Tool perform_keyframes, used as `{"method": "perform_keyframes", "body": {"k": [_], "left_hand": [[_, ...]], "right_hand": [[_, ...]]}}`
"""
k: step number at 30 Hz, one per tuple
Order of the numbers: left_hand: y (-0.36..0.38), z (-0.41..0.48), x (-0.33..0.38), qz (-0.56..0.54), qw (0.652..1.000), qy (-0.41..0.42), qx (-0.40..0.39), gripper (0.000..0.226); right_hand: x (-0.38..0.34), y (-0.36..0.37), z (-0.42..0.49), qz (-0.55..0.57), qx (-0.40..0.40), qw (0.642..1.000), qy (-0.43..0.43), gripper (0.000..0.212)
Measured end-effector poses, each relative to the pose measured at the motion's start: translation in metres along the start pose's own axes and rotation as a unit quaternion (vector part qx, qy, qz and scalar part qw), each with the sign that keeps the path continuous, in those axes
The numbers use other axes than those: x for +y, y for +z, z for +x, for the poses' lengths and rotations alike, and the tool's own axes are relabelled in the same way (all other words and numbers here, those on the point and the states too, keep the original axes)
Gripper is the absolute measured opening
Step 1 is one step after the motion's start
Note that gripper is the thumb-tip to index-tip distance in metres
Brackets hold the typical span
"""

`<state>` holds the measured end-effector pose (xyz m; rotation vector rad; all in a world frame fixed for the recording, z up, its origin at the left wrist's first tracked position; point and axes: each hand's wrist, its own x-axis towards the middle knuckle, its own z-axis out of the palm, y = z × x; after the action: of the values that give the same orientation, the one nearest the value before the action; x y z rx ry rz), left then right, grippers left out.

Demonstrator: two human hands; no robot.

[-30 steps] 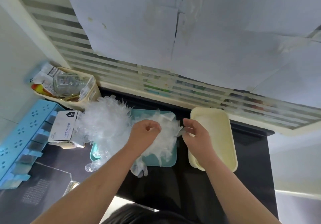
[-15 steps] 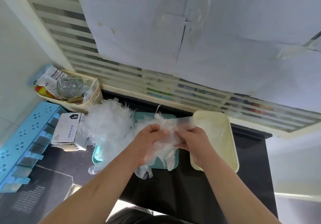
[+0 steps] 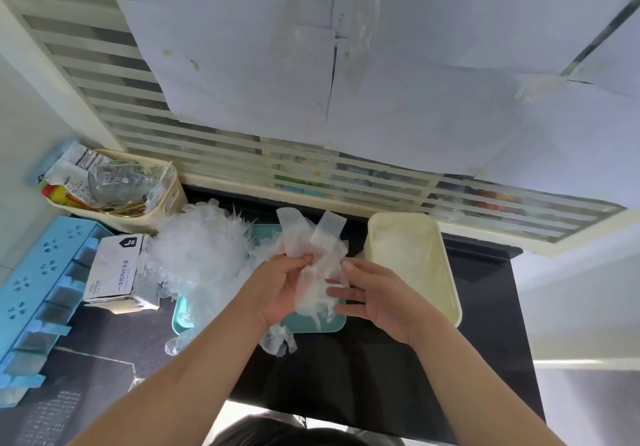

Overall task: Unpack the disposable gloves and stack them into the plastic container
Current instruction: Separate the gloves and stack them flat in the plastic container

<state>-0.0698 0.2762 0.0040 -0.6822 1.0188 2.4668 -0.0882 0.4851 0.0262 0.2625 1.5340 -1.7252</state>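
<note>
Holding: the left hand (image 3: 277, 290) has its fingers curled round a crumpled bundle of clear gloves (image 3: 311, 248), pinching it near the top, raised above the tray.
Right hand (image 3: 377, 296): at 3 o'clock of the bundle, fingers stretched nearly straight against the film, thumb lying on its edge, not curled round it.
Hands together: close, facing each other, with only the bundle between them.
Bundle: two flat cuff ends stick up at 12 o'clock; glove fingers trail down towards 6 o'clock.
Tray (image 3: 332, 324): teal, on the black counter (image 3: 363, 369), directly under the hands.
Loose pile of gloves (image 3: 201, 251): a big frosty heap (easily the largest thing on the counter) at 9 o'clock of the hands, spilling over the tray's left edge.
Stray glove (image 3: 277, 340): hangs off the tray's near edge at 6 o'clock.
Plastic container (image 3: 453, 293): cream, oblong, just beside the tray at 3 o'clock; a pale layer lies inside, probably stacked gloves, though the film is too faint to be sure.
Glove box (image 3: 114, 272): white carton marked L, at 9 o'clock beyond the pile, touching it.
Basket (image 3: 162, 210): cream, at 10 o'clock, holding wrappers and a clear jar.
Blue rack (image 3: 34, 290): far out at 9 o'clock, by the left edge.
Window: slatted, at 12 o'clock, covered with paper sheets (image 3: 381, 65).
</note>
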Motion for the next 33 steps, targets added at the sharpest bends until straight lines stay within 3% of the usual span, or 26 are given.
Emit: {"method": "perform_keyframes", "body": {"k": [3,7,13,16,19,23,26,27,29,31,33], "left_hand": [[0.005,0.001,0.002,0.008,0.999,0.033,-0.012,0.041],[-0.001,0.004,0.001,0.048,0.998,0.028,-0.032,0.047],[-0.034,0.003,0.020,-0.065,0.997,0.002,0.031,0.035],[-0.030,0.005,0.026,0.099,0.995,-0.023,0.007,0.045],[-0.013,0.008,0.022,0.253,0.967,-0.008,-0.019,0.039],[-0.003,0.010,0.025,0.242,0.969,0.036,0.039,0.021],[-0.006,0.006,0.030,0.245,0.969,0.026,0.004,0.020],[-0.007,0.006,0.030,0.245,0.969,0.019,-0.016,0.025],[-0.007,0.005,0.028,0.226,0.972,0.000,-0.062,0.036],[-0.003,0.006,0.024,0.213,0.971,-0.015,-0.110,0.029],[-0.001,0.009,0.018,0.230,0.965,-0.027,-0.123,0.025]], "right_hand": [[0.001,0.008,0.000,-0.046,0.005,0.998,-0.050,0.042],[-0.004,0.012,0.006,-0.033,0.114,0.988,-0.097,0.018],[-0.018,0.001,0.002,-0.262,0.198,0.932,-0.153,0.008],[-0.021,-0.003,0.006,-0.257,0.183,0.938,-0.144,0.004],[-0.023,-0.001,0.007,-0.248,0.155,0.947,-0.132,0.015],[-0.023,-0.005,0.004,-0.267,0.092,0.956,-0.073,0.048],[-0.027,-0.015,-0.005,-0.076,0.021,0.995,-0.063,0.071],[-0.029,-0.017,-0.007,-0.036,-0.006,0.998,-0.055,0.072],[-0.031,-0.018,-0.008,-0.072,-0.040,0.995,-0.051,0.060],[-0.026,-0.017,-0.003,-0.147,-0.044,0.987,-0.043,0.052],[-0.019,-0.014,0.003,-0.146,-0.024,0.988,-0.046,0.046]]}}
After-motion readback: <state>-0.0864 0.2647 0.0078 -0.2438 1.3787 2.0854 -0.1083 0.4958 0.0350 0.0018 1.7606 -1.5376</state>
